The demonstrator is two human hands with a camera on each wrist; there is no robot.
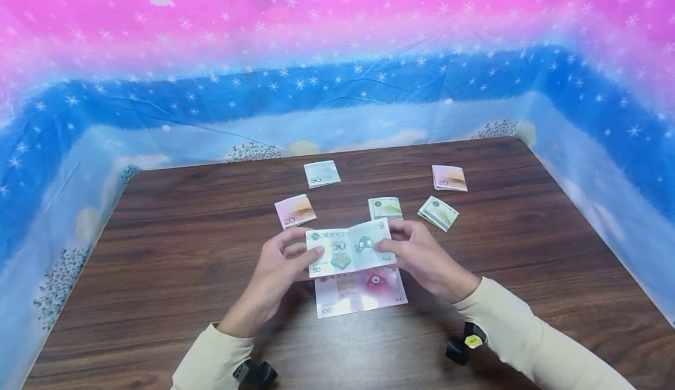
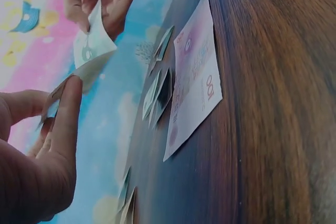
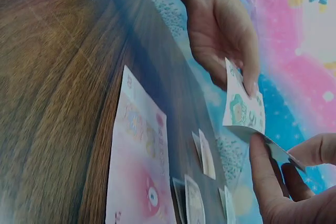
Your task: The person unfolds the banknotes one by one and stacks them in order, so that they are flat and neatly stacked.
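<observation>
A green 50 note (image 1: 350, 248), unfolded with a crease down its middle, is held above the table by both hands. My left hand (image 1: 280, 270) pinches its left end, thumb on the printed face. At the right end my right hand (image 1: 425, 259) pinches it the same way. Both wrist views show the note (image 2: 93, 51) (image 3: 245, 109) bent at the crease and raised off the tabletop. Beneath it a pink 100 note (image 1: 361, 297) lies flat on the table, its upper part covered in the head view.
Folded notes lie farther back: a 50 (image 1: 322, 173), a 20 (image 1: 295, 210) at left, a 20 (image 1: 449, 178) at right, and two green ones (image 1: 385, 208) (image 1: 439, 213). A patterned cloth (image 1: 337, 85) stands behind the brown table (image 1: 184, 261).
</observation>
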